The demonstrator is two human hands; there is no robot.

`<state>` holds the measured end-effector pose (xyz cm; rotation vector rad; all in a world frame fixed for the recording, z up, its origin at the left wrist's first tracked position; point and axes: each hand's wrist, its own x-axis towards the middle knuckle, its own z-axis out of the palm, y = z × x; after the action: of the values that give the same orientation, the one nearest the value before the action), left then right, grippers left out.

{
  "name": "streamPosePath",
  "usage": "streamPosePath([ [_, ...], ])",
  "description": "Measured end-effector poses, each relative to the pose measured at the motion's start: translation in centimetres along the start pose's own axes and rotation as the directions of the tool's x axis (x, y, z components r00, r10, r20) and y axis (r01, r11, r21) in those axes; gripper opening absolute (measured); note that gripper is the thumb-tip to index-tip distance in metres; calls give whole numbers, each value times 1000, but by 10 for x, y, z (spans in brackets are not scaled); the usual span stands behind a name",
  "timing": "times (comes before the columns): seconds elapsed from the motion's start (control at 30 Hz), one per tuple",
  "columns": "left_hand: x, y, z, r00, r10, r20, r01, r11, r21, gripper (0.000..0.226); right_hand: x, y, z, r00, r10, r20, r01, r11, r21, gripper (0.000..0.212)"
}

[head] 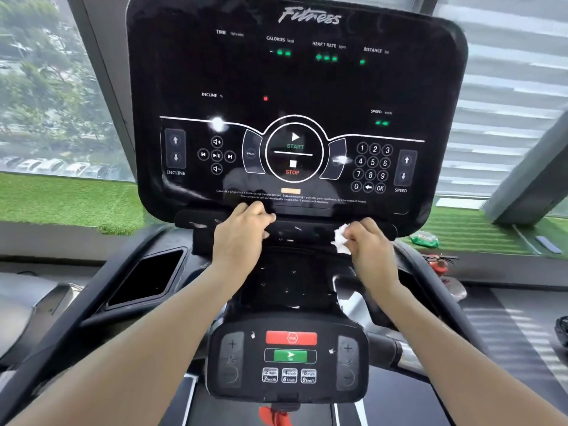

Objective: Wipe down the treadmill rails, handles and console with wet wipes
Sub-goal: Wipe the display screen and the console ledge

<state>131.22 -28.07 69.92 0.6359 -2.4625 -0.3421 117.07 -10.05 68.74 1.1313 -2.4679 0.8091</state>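
1. Console [295,87]: lit, buttons within reach; risks an accidental start from a stray press.
2. Left hand [242,232]: gripping the console's lower ledge.
3. Right hand [367,241]: pinching the wipe.
4. Wipe [340,239]: bunched against the ledge; could shed scraps.

you get soft daylight from the windows [46,87]; a white glare spot sits on the glossy console [295,81], and wide-angle edges bend and blur.

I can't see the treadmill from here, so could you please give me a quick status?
Left hand grips the black ledge under the console. Right hand holds crumpled white wipe there. Nothing obstructing.
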Motion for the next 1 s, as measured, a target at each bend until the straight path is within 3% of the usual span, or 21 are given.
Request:
streamPosePath([
  [0.2,1,0,-3,1000,19,14,-19,1000,24,25,20,-71,35,964,-230,131,237,971,-37,22],
  [0.47,0,-2,-1,1000,18,25,-18,1000,-1,33,12,-14,-7,998,20,56,-22,999,34,12],
  [0.7,2,-2,-2,998,19,60,-25,994,102,27,26,-91,34,971,-197,132,203,979,-31,14],
  [0.8,5,-7,-3,997,58,51,-62,996,68,36,23,-71,22,978,-150,145,160,985,-58,15],
  [0.93,-1,-22,-10,984,173,48,-178,978,109,46,12,-34,0,991,17,129,-4,995,-98,14],
  [1.0,-6,-39,-16,986,166,10,-166,979,121,50,13,-40,1,989,21,147,-3,993,-120,13],
])
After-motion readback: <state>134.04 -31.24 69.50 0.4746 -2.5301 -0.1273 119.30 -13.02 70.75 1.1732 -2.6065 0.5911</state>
